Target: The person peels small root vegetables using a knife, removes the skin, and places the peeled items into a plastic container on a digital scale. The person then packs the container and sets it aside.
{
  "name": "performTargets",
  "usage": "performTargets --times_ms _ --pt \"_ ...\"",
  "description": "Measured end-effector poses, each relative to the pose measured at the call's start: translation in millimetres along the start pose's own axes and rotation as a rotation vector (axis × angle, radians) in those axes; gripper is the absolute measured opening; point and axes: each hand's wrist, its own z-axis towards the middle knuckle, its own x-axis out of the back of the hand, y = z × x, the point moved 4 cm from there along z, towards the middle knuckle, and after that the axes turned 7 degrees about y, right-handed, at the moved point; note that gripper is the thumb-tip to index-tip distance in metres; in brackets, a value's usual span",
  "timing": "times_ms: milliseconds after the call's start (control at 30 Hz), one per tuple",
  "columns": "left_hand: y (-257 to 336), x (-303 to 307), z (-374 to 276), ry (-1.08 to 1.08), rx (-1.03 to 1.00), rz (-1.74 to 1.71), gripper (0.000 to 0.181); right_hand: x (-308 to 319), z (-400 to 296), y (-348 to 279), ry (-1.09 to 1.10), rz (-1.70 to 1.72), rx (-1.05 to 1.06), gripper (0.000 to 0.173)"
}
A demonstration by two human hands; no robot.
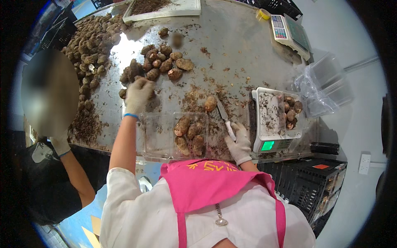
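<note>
My left hand, in a pale knit glove, reaches over the near edge of a group of brown taro corms. Its fingers are curled, and whether they hold a corm is hidden. My right hand, also gloved, is closed on the white handle of a knife, whose blade points away from me across the table. Beside the blade lies a single taro corm. Between my arms, a clear plastic clamshell box lies with its lid spread to the left and several corms in its right half.
Right of my knife hand stands a digital scale carrying a white tray and corms in clear plastic. Behind it are another scale and clear plastic boxes. A large corm heap and a co-worker's gloved hand are at left.
</note>
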Motion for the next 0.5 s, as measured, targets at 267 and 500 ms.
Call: performTargets --times_ms 267,500 --pt "59.3 -83.1 21.7 -0.213 -0.138 0.553 0.050 1.7 -2.3 3.5 -0.029 -0.050 -0.028 0.050" --pt "33.0 -100.1 17.7 -0.300 0.354 -0.359 0.066 8.8 -2.9 -7.1 0.186 0.053 -0.011 0.051"
